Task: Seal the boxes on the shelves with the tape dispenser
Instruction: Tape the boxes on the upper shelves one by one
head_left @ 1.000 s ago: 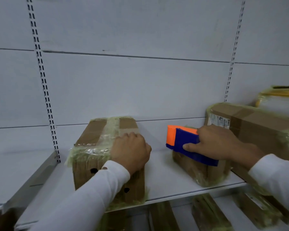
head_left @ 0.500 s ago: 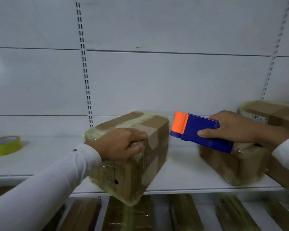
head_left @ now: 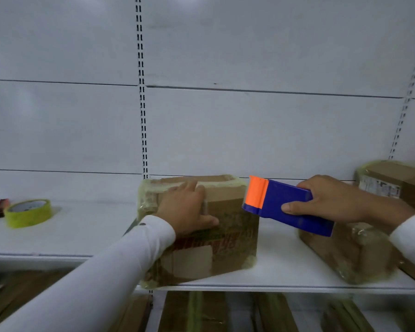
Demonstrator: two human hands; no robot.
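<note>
Box [head_left: 225,226] under your left hand [head_left: 185,209], which presses it flat-fingered to the shelf [head_left: 280,267], lies just left of the tape dispenser [head_left: 288,209] clenched in your right hand's [head_left: 331,200] grip, orange edge nearest.

Both arms, in white sleeves, reach forward from the lower corners of the frame. The left hand [head_left: 186,209] lies palm-down over the upper front edge of a cardboard box [head_left: 228,236], fingers spread across its top and thumb against its face. The right hand [head_left: 331,200] grips a blue-and-orange tape dispenser [head_left: 283,207], thumb along its side, held in the air beside the box.
</note>
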